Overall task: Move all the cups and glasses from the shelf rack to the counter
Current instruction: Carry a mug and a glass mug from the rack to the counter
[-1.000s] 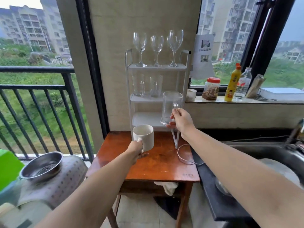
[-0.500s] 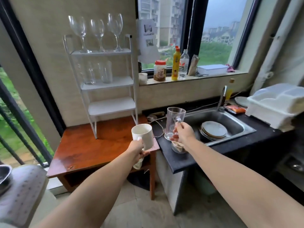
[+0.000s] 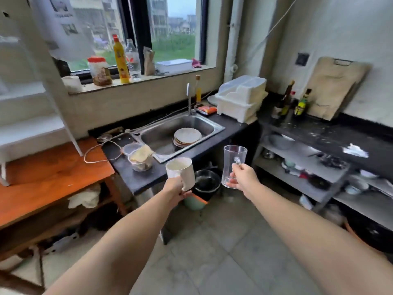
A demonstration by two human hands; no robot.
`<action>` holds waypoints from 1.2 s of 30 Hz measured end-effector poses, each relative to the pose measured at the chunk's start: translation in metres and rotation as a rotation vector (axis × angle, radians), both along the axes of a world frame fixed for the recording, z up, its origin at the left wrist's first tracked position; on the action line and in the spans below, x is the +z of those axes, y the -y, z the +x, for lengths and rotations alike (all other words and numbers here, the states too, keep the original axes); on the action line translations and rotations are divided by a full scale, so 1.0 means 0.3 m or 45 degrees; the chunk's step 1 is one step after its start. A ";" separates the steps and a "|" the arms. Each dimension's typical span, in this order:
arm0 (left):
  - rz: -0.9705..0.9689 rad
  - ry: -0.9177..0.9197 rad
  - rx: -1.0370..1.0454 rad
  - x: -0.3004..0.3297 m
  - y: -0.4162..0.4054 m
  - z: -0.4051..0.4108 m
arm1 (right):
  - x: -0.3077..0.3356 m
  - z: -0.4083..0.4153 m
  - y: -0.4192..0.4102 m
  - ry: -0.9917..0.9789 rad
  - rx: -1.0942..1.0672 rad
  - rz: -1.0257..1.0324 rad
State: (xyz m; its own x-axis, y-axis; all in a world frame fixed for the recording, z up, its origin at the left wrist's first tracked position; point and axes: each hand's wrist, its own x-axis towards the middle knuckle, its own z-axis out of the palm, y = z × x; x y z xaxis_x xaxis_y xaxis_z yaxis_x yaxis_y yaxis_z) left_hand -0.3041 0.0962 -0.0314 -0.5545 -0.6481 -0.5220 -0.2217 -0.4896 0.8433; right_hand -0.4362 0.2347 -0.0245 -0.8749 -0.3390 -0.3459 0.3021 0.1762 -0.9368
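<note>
Two vessels carried upright in mid-air toward the counter point(image 3: 340, 135).
The left hand point(image 3: 175, 187) grips a white mug point(image 3: 180, 173) by its handle; the right hand point(image 3: 242, 177) grips a glass mug point(image 3: 232, 165). The dark counter lies far right, nearer the right hand.

The shelf rack point(image 3: 32, 116) is standing on the wooden bench point(image 3: 49, 179) at far left. The sink point(image 3: 178, 133) is sitting right of it, plates point(image 3: 187, 136) lying inside. The dish drainer point(image 3: 242, 99) is resting right of the sink. The mug point(image 3: 180, 173) is hanging left of the glass point(image 3: 232, 165), both before the sink, above the floor point(image 3: 212, 252).
</note>
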 end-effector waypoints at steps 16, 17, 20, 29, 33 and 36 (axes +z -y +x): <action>0.047 0.149 -0.701 -0.135 -0.723 -0.788 | -0.147 -0.444 -0.845 0.125 -0.658 0.020; 0.047 0.157 -0.771 -0.141 -0.755 -0.864 | -0.152 -0.493 -0.885 0.131 -0.708 0.005; -0.003 0.178 -0.892 -0.113 -0.845 -1.046 | -0.159 -0.607 -0.982 0.145 -0.839 0.000; 0.040 0.137 -1.135 -0.037 -1.111 -1.491 | -0.150 -0.900 -1.281 0.188 -1.088 -0.013; 0.062 0.194 -1.185 -0.058 -1.258 -1.646 | -0.156 -1.040 -1.418 0.185 -1.158 0.034; 0.112 0.218 -1.210 -0.090 -1.397 -1.806 | -0.168 -1.175 -1.540 0.156 -1.124 0.073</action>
